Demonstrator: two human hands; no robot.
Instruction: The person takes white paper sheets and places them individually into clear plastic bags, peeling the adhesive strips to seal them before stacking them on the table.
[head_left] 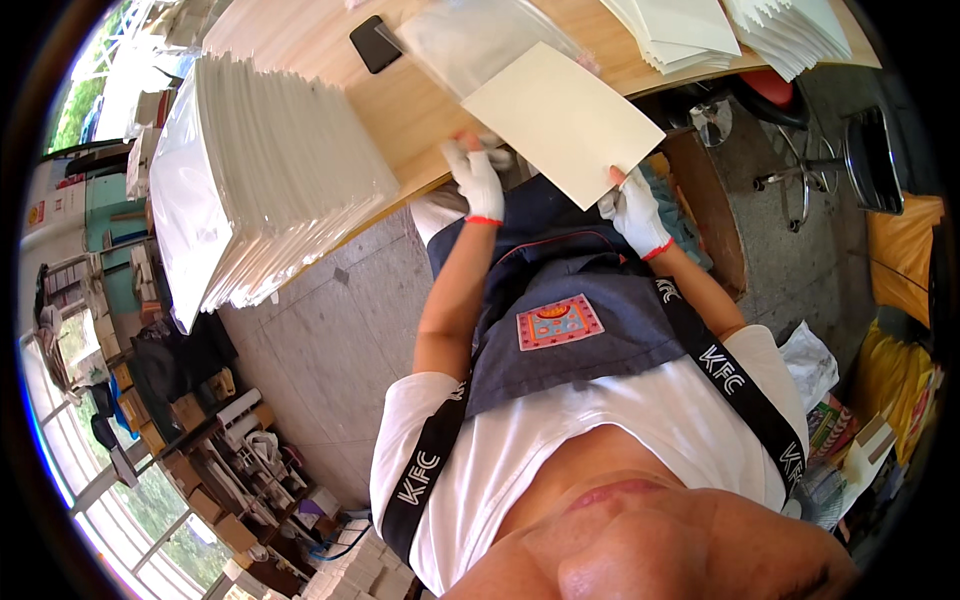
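Observation:
My right hand (632,212), in a white glove with bare fingertips, grips the near corner of a cream-coloured sheet of card (565,122). The card lies tilted, partly over the table edge and partly over the clear plastic bags (470,45). My left hand (478,182), gloved the same way, is at the table's front edge, left of the card and apart from it. Its fingers are smeared by motion, so their grip is unclear. To its left stands a tall stack of white sheets in clear plastic sleeves (280,150).
A black phone (375,44) lies on the wooden table (390,115) beside the bags. Stacks of white sheets (680,30) sit at the far right of the table. A wheeled chair (865,155) and a cardboard box (705,205) stand on the right. Cluttered shelves (190,440) line the left.

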